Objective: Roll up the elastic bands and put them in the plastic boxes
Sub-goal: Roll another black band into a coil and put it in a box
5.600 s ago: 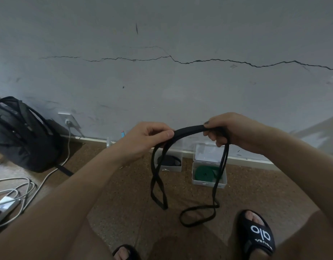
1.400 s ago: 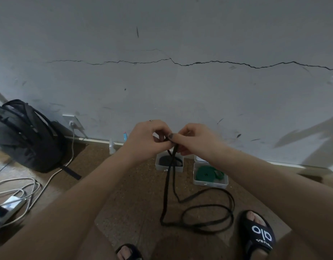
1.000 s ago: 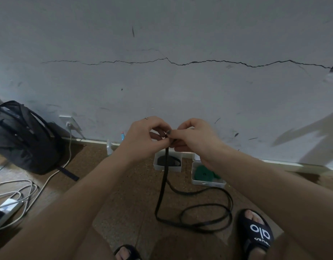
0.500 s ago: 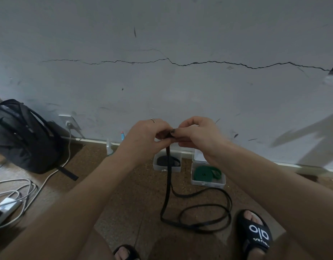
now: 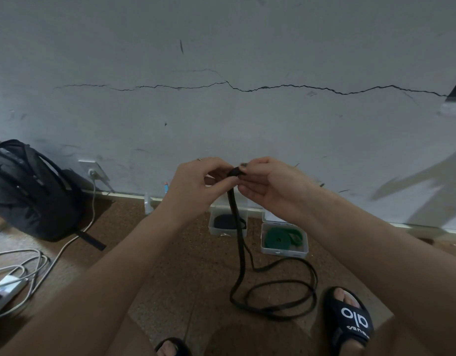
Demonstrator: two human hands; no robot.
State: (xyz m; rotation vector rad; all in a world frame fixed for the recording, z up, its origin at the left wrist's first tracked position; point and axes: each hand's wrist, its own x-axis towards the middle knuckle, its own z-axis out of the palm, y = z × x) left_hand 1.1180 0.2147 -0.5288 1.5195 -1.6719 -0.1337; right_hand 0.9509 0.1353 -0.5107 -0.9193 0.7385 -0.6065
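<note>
We hold a flat black elastic band (image 5: 238, 242) up in front of us, with both hands meeting chest-high before a pale, scuffed wall (image 5: 247, 124) that a thin jagged crack (image 5: 273, 87) runs across. Our left hand (image 5: 198, 186) has its fingers curled, thumb and forefinger pinching the band's top end, and our right hand (image 5: 270, 186) pinches the same small, tight coil from the other side, its lower fingers loosely bent beneath. From that little roll the band hangs straight down as a narrow matte strip, then sprawls in loose loops on the speckled brown floor (image 5: 170, 265), just beside our right foot in a black slide sandal (image 5: 350, 319) printed with white letters. Against the wall's base stand two small, clear plastic boxes, near each other but apart: the left box (image 5: 218, 231) holds a dark rolled band, partly hidden behind the hanging strip, and the right box (image 5: 284, 250) holds a green band (image 5: 281, 238) wound into a flat spiral, its lid tipped open behind it. Far left, a soft black backpack (image 5: 29, 191) slumps against the wall below a white wall socket (image 5: 92, 169), and pale cables (image 5: 24, 263) lie tangled by a white power strip (image 5: 4, 285).
</note>
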